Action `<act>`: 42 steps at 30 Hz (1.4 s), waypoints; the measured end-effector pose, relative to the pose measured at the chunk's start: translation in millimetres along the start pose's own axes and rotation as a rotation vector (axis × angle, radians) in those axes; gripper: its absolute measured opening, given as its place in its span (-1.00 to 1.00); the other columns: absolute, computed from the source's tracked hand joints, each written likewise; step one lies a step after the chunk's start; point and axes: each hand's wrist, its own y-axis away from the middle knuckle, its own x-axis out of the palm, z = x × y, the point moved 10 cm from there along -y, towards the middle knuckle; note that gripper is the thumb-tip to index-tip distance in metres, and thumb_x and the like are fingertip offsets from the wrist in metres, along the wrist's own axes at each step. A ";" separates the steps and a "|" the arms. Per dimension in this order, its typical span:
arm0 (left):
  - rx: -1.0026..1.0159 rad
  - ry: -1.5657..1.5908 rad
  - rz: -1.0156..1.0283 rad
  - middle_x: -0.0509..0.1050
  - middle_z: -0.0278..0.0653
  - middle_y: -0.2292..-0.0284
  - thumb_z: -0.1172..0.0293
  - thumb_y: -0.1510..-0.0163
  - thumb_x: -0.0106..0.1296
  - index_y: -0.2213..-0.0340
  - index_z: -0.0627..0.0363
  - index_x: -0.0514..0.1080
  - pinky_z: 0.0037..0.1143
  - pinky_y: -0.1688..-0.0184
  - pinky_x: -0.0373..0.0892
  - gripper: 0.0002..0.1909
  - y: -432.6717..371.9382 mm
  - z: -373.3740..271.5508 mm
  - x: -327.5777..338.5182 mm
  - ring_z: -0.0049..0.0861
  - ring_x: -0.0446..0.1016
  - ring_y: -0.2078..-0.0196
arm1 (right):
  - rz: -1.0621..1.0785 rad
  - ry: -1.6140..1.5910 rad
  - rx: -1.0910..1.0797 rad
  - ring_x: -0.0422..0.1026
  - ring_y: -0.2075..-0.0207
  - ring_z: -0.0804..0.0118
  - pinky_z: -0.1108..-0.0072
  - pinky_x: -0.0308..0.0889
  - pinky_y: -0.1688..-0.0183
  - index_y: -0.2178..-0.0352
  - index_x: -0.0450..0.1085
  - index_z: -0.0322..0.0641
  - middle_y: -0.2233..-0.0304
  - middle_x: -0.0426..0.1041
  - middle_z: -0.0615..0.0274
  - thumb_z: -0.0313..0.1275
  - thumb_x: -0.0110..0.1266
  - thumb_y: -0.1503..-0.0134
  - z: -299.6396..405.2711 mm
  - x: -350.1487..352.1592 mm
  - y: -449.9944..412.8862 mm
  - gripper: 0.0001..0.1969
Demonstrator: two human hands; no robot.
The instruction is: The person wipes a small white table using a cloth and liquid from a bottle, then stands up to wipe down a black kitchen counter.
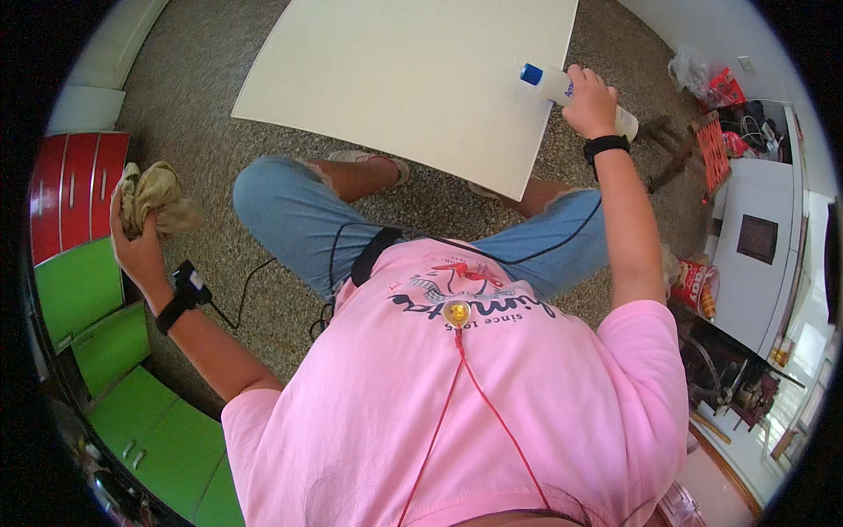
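Observation:
My left hand (135, 253) is raised at the left, beside the red and green cabinets, with its fingers around a crumpled olive-beige cloth (155, 197). At the upper right, my right hand (589, 102) grips a whitish plastic bottle (553, 85) with a blue cap. The bottle is tilted on its side, its cap pointing left over a large cream-coloured board (408, 79). This flat board lies in front of me, its near corner between my legs. Whether the bottle touches the board I cannot tell.
Red drawers (79, 191) and green cabinets (158, 435) stand at the left. A wooden folding stool (711, 155) with orange-red webbing is at the right, near a white cabinet (757, 244). A black cable (244, 306) runs from my left wrist.

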 end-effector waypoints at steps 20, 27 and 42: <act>0.103 -0.016 0.004 0.33 -0.17 0.05 0.60 0.12 0.07 0.03 -0.06 0.29 -0.39 0.04 0.32 -0.44 -10.8 -53.6 22.8 -0.41 0.33 0.03 | -0.158 0.059 -0.206 0.28 0.13 0.15 0.32 0.16 0.18 0.21 0.26 -0.04 0.27 0.31 0.25 -0.49 0.05 0.22 26.0 -13.6 -15.9 -0.57; 0.027 0.049 0.024 0.34 -0.17 0.06 0.55 0.09 0.09 0.02 -0.08 0.29 -0.38 0.05 0.34 -0.46 0.5 -38.9 30.3 -0.37 0.35 0.05 | -0.086 -0.303 0.081 0.34 0.17 0.10 0.26 0.21 0.12 0.16 0.27 -0.09 0.26 0.36 0.18 -0.46 0.14 0.17 -18.5 -20.6 -29.5 -0.55; -0.016 0.049 0.042 0.30 -0.15 0.03 0.54 0.03 0.02 0.00 -0.12 0.26 -0.29 0.04 0.34 -0.47 6.7 -36.3 34.9 -0.29 0.32 0.02 | -0.199 -1.334 0.014 0.37 0.17 0.16 0.30 0.29 0.14 0.24 0.31 -0.25 0.27 0.42 0.20 -0.53 0.21 0.21 -130.6 -104.3 -38.8 -0.59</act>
